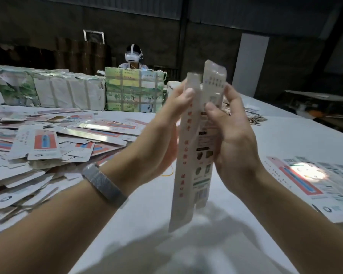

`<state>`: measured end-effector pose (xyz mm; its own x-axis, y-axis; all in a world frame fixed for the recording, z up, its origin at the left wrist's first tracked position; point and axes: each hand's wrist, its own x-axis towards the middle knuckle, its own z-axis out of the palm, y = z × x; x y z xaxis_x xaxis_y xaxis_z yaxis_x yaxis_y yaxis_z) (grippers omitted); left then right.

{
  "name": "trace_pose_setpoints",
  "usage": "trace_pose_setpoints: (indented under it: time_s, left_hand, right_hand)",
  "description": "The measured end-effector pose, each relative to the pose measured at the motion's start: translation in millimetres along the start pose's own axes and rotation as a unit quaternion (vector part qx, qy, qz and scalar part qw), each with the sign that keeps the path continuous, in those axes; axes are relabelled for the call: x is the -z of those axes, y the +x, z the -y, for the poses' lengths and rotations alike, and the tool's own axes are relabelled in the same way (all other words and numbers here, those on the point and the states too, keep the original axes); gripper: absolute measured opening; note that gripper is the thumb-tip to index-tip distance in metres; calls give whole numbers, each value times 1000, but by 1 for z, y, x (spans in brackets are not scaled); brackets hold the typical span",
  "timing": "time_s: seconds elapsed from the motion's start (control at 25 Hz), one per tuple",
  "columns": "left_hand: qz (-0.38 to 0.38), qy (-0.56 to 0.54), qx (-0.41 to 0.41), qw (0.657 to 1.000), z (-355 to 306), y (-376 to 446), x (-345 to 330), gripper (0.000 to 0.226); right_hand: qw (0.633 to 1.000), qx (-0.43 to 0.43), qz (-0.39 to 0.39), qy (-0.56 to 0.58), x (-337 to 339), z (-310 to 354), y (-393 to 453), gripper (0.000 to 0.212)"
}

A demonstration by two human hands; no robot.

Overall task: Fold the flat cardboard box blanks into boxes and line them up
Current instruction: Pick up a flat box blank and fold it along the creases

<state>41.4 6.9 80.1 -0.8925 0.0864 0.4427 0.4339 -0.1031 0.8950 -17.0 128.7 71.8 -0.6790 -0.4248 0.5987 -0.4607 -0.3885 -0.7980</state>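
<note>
Long white printed cardboard box blank point(194, 147) stands upright above the white desk point(285, 139), left hand point(166, 127) and right hand point(232, 131) both gripping its sides.

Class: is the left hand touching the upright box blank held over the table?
Touching. The head view shows the left hand with its thumb tip and palm pressed against the left panel of the box blank.
</note>
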Motion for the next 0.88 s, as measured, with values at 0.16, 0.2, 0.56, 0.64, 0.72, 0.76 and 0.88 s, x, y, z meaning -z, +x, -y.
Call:
trace_pose_setpoints:
  time_s: [0.16,0.2,0.56,0.64,0.72,0.76,0.88]
  left_hand:
    - [6,-101,60,993,16,-4,-8,46]
    - [1,-123,71,990,17,-3,-5,47]
    - [-76,-76,105,989,14,0,9,76]
    - [-78,-43,111,990,15,2,11,80]
    - [-83,20,95,992,19,6,6,64]
    - [-92,49,81,991,20,7,3,51]
    - [-146,39,31,988,18,8,1,48]
  right_hand:
    - [976,9,-36,-213,-3,-11,-2,59]
    - [959,14,-51,-277,-1,-12,-1,65]
    - [928,62,8,-367,-7,-13,-7,68]
    - [949,47,14,-311,-9,-12,-6,67]
    - [962,39,-2,-269,-7,-9,-4,65]
    - [969,36,-14,-246,-6,-7,-3,64]
    - [990,3,-30,-136,-4,-4,1,53]
